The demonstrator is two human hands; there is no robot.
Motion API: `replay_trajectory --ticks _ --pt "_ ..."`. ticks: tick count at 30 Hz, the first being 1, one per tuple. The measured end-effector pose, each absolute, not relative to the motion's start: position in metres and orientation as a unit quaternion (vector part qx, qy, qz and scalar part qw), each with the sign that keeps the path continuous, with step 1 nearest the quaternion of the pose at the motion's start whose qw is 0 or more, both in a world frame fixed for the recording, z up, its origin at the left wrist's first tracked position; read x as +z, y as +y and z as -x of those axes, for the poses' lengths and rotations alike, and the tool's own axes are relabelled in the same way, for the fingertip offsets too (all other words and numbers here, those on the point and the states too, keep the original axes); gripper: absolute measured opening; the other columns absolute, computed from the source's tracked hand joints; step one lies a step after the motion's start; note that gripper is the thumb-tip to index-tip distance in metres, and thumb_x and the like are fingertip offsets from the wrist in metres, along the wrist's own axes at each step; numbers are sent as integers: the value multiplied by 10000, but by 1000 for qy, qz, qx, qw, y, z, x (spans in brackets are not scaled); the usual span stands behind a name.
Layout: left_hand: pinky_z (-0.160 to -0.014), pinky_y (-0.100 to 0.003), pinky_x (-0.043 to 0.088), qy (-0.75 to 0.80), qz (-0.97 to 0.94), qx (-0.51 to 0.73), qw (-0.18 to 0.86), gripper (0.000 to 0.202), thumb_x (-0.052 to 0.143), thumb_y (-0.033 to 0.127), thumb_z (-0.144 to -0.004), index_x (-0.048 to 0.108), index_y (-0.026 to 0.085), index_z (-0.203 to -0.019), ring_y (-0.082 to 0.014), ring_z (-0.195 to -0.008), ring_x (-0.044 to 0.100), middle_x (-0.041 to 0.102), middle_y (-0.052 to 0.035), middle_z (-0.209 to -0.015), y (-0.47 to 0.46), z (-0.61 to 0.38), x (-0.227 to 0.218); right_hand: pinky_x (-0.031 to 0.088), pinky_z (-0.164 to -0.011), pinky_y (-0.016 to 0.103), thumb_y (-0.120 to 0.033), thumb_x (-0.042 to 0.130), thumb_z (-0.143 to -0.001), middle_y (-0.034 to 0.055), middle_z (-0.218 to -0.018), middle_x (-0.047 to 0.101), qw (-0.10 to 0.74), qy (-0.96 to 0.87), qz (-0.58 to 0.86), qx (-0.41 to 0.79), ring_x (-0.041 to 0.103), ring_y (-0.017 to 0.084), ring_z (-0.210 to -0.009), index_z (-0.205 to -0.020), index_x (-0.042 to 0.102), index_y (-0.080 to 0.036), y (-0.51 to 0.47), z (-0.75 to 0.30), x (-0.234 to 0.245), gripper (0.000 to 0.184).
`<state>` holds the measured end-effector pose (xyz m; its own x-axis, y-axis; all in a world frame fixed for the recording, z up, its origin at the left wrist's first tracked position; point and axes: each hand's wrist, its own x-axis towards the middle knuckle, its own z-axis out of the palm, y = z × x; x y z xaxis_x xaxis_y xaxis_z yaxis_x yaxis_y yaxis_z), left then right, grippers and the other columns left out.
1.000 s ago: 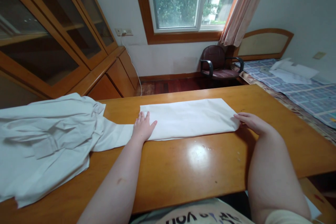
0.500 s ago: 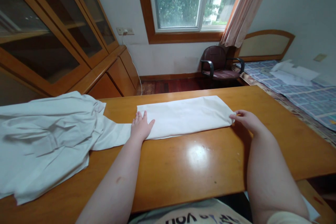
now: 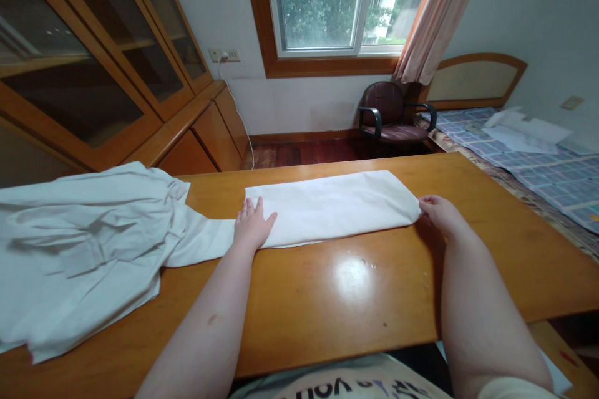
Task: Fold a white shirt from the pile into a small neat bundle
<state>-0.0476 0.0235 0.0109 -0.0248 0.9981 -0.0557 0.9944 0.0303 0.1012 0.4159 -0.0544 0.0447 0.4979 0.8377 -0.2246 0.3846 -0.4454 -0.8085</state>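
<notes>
A long white cloth [image 3: 332, 207] lies folded into a flat strip across the wooden table [image 3: 318, 299]. Its left part runs on into a loose, wrinkled heap of the same cloth [image 3: 98, 243] on the table's left side. My left hand [image 3: 253, 224] rests flat with fingers spread on the left end of the folded strip. At the strip's right end, my right hand [image 3: 437, 213] pinches the cloth's corner between thumb and fingers. The strip looks mostly smooth, with faint creases toward the right.
A glass-fronted wooden cabinet [image 3: 112, 50] stands at the left. Beyond the table are a dark red armchair [image 3: 384, 106] and a window [image 3: 318, 6] with a pink curtain [image 3: 440, 19]. To the right is a bed [image 3: 528, 156] with white sheets of material on it.
My right hand has drawn the cloth's right corner slightly to the right, and that end looks straighter and less bunched. My left hand stays in place on the cloth.
</notes>
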Motion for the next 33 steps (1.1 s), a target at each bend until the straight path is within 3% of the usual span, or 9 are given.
replay_trajectory --ticks 4,8,12,16,23,28,33 --pt "-1105 -444 201 714 -697 19 57 765 283 601 -861 226 131 -1462 -299 -1401 146 159 -191 -1519 23 48 11 309 -400 245 -239 551 -623 -25 -421 476 307 -398 804 319 414 114 -384 -684 547 -202 -56 -415 45 71" --pt "-1107 -440 197 714 -697 19 57 766 286 604 -860 223 136 -1463 -296 -1402 143 156 -181 -1523 23 48 11 333 -418 245 -286 549 -644 -17 -432 495 311 -419 796 307 442 119 -410 -628 548 -202 -61 -418 49 85" --pt "-1107 -441 195 715 -697 17 56 762 288 599 -862 232 130 -1460 -298 -1401 146 163 -186 -1520 23 48 12 423 -548 271 -337 584 -655 26 -602 626 301 -455 782 302 550 162 -569 -685 637 -195 -65 -421 56 154" --pt "-1108 -445 189 715 -697 16 59 760 287 594 -864 223 129 -1462 -296 -1403 136 158 -194 -1519 22 47 13 436 -655 276 -306 613 -610 40 -779 679 281 -508 763 286 593 203 -752 -724 679 -207 -68 -418 63 165" --pt "-1108 -441 194 715 -697 12 58 758 287 592 -864 226 128 -1461 -296 -1402 140 154 -196 -1519 22 47 14 376 -553 258 -453 659 -628 4 -641 602 249 -529 756 294 511 151 -593 -773 649 -203 -70 -415 67 289" --pt "-1109 -443 190 717 -695 13 63 759 284 598 -865 222 134 -1463 -289 -1405 132 147 -184 -1523 23 48 13 398 -579 258 -466 625 -672 25 -698 623 308 -506 757 276 532 162 -649 -727 628 -198 -70 -416 67 274" --pt "-1109 -447 188 716 -695 17 63 764 281 603 -862 219 138 -1464 -289 -1405 129 152 -179 -1524 23 48 12 381 -522 264 -433 585 -681 14 -607 573 347 -457 760 306 488 139 -541 -724 596 -194 -64 -422 53 243"
